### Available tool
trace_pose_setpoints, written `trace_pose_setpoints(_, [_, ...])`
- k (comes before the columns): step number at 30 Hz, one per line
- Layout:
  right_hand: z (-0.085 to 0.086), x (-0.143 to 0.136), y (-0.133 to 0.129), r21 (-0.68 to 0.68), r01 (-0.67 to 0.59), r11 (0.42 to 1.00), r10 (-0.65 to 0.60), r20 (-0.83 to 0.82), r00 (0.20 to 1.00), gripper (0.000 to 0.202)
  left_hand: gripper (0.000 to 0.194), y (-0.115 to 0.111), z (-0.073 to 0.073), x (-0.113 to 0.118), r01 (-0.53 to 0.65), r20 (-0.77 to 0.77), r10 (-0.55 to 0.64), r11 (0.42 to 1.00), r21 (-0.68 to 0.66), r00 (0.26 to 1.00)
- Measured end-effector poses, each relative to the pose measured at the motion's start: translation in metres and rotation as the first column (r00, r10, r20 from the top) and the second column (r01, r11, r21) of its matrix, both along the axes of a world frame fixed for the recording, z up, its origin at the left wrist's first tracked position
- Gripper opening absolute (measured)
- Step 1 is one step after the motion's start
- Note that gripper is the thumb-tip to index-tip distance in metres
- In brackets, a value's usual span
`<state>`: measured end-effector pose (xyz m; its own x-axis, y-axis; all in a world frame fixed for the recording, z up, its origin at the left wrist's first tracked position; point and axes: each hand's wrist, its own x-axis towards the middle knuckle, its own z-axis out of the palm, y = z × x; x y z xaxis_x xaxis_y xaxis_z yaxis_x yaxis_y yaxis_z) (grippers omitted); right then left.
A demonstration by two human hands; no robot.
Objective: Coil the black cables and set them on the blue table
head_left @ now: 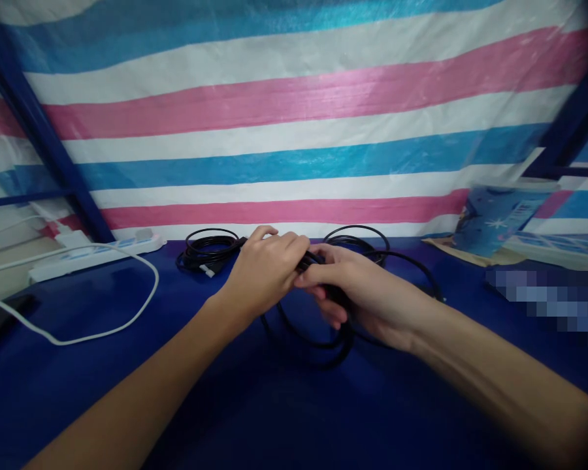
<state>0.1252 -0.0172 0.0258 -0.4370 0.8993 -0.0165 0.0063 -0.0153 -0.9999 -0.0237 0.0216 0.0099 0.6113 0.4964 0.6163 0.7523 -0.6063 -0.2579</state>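
Observation:
Both hands meet at the middle of the view, over a blue table. My right hand (345, 284) is wrapped round a bundle of looped black cable (340, 352), whose loops hang below the fingers. From the left, my left hand (269, 267) closes over the top of the same bundle, its fingers touching the right hand's fingertips. Beyond the right hand, more black cable (382, 251) curves across the table. A separate coil of black cable (208, 248) with a pale connector lies just left of my left hand.
On the left, a white power strip (98, 256) and a looping white cable (149, 303) lie on the blue table (294, 424). A dark flat object (4, 316) sits at the left edge. A blue patterned bag (494, 219) stands at the right. Striped sheeting (284, 156) hangs behind.

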Motion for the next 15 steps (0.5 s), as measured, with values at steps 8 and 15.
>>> trace_pose_setpoints(8, [-0.006,-0.006,-0.002,0.086,-0.096,0.992,0.101,-0.054,0.993,0.027,0.034,0.012,0.004,-0.007,-0.037,0.436,0.352,0.81,-0.585,0.828])
trace_pose_setpoints(15, [0.004,0.002,-0.007,-0.018,-0.21,0.978,0.211,0.044,0.977,0.024,0.017,-0.003,0.002,0.0,0.236,0.587,-0.02,0.926,-0.294,0.809])
